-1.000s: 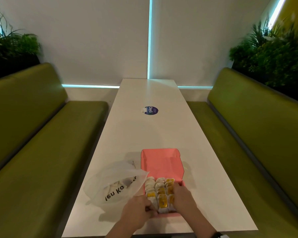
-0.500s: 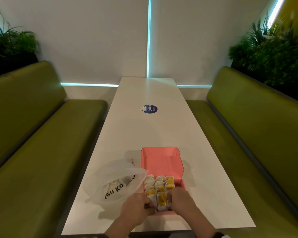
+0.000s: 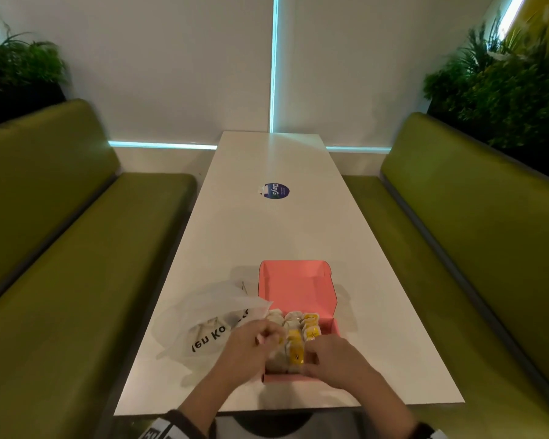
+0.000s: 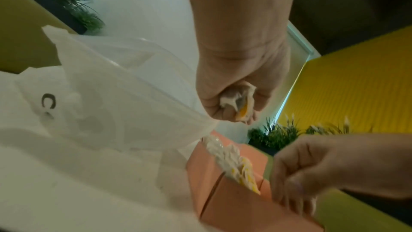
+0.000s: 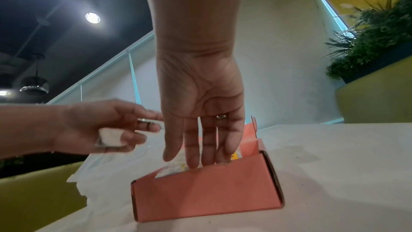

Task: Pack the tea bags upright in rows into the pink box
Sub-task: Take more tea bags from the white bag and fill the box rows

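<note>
a long white worktop (image 3: 276, 236) between two benches

on it lie a pink box (image 3: 297, 288) at the near end, a plastic bag (image 3: 210, 324) touching its left side, and a round blue sticker (image 3: 276, 190) farther off.

The hands (image 3: 298, 356) hide the near tea bags (image 3: 293, 337); bag lettering (image 3: 217, 335) partly unreadable.

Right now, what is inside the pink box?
The pink box holds tea bags standing in three rows. The right hand covers the near right corner, so the bags there are hidden. The far part shows only pink card.
</note>
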`<state>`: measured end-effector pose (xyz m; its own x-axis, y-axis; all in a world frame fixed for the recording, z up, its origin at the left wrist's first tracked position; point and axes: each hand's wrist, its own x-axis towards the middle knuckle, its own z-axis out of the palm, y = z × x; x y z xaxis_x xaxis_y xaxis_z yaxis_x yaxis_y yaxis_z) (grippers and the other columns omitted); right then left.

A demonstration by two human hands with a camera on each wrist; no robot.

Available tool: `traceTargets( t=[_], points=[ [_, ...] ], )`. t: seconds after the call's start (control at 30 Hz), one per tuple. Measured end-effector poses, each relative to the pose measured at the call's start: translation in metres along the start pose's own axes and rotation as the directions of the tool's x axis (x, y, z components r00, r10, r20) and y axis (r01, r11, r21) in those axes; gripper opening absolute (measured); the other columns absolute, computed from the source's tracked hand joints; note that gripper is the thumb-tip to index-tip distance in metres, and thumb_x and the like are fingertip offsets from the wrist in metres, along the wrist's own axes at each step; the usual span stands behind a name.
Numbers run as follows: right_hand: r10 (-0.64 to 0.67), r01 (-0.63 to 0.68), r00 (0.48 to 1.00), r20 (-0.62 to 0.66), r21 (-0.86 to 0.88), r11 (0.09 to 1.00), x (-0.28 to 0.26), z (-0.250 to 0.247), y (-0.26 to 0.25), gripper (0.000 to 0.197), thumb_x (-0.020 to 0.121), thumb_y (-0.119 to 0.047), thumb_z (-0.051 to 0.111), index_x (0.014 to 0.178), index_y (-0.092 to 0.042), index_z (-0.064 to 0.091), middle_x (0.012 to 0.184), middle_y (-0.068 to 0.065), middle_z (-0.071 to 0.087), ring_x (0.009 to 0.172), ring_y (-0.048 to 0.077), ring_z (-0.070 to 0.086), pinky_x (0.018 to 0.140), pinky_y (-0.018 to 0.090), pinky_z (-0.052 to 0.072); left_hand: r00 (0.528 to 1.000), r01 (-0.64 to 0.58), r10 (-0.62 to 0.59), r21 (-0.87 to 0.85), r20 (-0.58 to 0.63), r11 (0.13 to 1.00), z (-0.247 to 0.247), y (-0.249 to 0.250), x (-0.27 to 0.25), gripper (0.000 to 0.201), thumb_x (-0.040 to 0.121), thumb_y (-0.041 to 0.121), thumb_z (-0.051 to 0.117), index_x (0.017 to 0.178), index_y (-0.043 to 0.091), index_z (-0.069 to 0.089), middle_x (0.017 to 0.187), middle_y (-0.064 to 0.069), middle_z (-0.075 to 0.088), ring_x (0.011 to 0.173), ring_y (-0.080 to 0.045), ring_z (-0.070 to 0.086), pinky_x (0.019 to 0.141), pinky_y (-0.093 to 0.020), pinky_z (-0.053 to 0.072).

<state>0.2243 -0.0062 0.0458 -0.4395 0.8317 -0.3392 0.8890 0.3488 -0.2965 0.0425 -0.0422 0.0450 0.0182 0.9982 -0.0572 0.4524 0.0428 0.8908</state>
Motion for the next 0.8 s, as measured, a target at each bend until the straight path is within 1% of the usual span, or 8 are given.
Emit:
traceTargets(
  t=[0.07, 0.17, 0.37, 0.47, 0.53, 0.63, 0.73, 0.8],
  points=[
    [-0.033, 0.034, 0.998, 0.060, -0.031, 0.999, -0.002, 0.002, 0.001, 0.027, 0.086, -0.035, 0.060, 0.096, -0.010, 0.062, 0.101, 0.011, 0.062, 0.087, 0.021, 0.053, 0.069, 0.027, 0.036, 0.999, 0.053, -0.052, -0.228, 0.012, 0.972, -0.007, 0.011, -0.001, 0.032, 0.084, -0.003, 0.048, 0.096, 0.022, 0.064, 0.092, 0.004, 0.059, 0.075, -0.006, 0.052, 0.061, -0.014, 0.042],
    [-0.045, 0.046, 0.997, 0.056, -0.012, 0.999, -0.002, 0.008, 0.002, 0.018, 0.086, -0.021, 0.057, 0.099, -0.011, 0.064, 0.106, 0.014, 0.063, 0.098, 0.028, 0.058, 0.070, 0.027, 0.036, 0.999, 0.029, -0.019, -0.370, 0.030, 0.929, -0.013, 0.020, -0.003, 0.043, 0.079, -0.010, 0.043, 0.106, 0.020, 0.057, 0.103, -0.005, 0.054, 0.079, -0.014, 0.049, 0.051, -0.018, 0.042],
    [-0.072, 0.073, 0.994, 0.086, -0.010, 0.997, -0.009, 0.005, 0.001, 0.018, 0.086, -0.017, 0.054, 0.099, -0.010, 0.065, 0.105, 0.013, 0.064, 0.098, 0.029, 0.060, 0.075, 0.032, 0.045, 1.000, -0.001, 0.004, -0.507, 0.003, 0.862, -0.012, 0.021, -0.005, 0.047, 0.079, -0.022, 0.049, 0.106, 0.016, 0.056, 0.106, -0.004, 0.058, 0.088, -0.007, 0.059, 0.062, -0.023, 0.050],
    [-0.114, 0.117, 0.993, -0.034, 0.109, 0.987, -0.015, -0.009, -0.004, 0.021, 0.088, -0.024, 0.057, 0.103, -0.013, 0.066, 0.103, 0.002, 0.065, 0.091, 0.016, 0.059, 0.079, 0.026, 0.043, 1.000, -0.025, 0.017, -0.550, -0.019, 0.835, -0.011, 0.020, -0.006, 0.052, 0.079, -0.020, 0.056, 0.108, 0.022, 0.055, 0.106, -0.009, 0.060, 0.100, -0.010, 0.058, 0.074, -0.024, 0.051],
    [-0.074, 0.133, 0.982, -0.175, 0.355, 0.925, -0.020, -0.024, -0.011, 0.017, 0.091, -0.025, 0.058, 0.103, -0.018, 0.066, 0.092, -0.009, 0.065, 0.079, 0.005, 0.057, 0.075, 0.016, 0.044, 0.999, -0.039, 0.033, -0.567, -0.020, 0.823, -0.010, 0.023, -0.006, 0.055, 0.079, -0.018, 0.059, 0.112, 0.025, 0.053, 0.109, -0.011, 0.061, 0.101, -0.013, 0.057, 0.075, -0.023, 0.051],
    [0.018, 0.146, 0.975, -0.223, 0.698, 0.701, -0.027, -0.043, -0.024, 0.009, 0.090, -0.028, 0.060, 0.097, -0.025, 0.065, 0.083, -0.011, 0.065, 0.065, 0.000, 0.060, 0.063, 0.011, 0.047, 0.998, -0.060, 0.067, -0.591, -0.011, 0.804, -0.006, 0.026, -0.007, 0.058, 0.079, -0.011, 0.064, 0.117, 0.028, 0.049, 0.113, -0.011, 0.060, 0.103, -0.015, 0.056, 0.078, -0.025, 0.052],
    [0.009, 0.151, 0.978, -0.207, 0.742, 0.653, -0.027, -0.049, -0.030, 0.007, 0.085, -0.023, 0.068, 0.090, -0.018, 0.066, 0.082, -0.006, 0.067, 0.061, 0.001, 0.060, 0.062, 0.015, 0.049, 0.994, -0.094, 0.104, -0.586, -0.016, 0.805, -0.003, 0.029, -0.009, 0.061, 0.071, 0.010, 0.075, 0.122, 0.029, 0.047, 0.122, -0.011, 0.056, 0.114, -0.017, 0.056, 0.088, -0.039, 0.052],
    [0.025, 0.153, 0.976, -0.218, 0.759, 0.632, -0.026, -0.051, -0.031, 0.005, 0.083, -0.017, 0.070, 0.083, -0.014, 0.065, 0.075, -0.002, 0.066, 0.061, 0.004, 0.059, 0.066, 0.024, 0.049, 0.994, -0.105, 0.103, -0.540, -0.033, 0.835, 0.000, 0.030, -0.009, 0.062, 0.070, 0.013, 0.075, 0.123, 0.027, 0.046, 0.123, -0.009, 0.055, 0.113, -0.013, 0.056, 0.088, -0.040, 0.051]
  ],
)
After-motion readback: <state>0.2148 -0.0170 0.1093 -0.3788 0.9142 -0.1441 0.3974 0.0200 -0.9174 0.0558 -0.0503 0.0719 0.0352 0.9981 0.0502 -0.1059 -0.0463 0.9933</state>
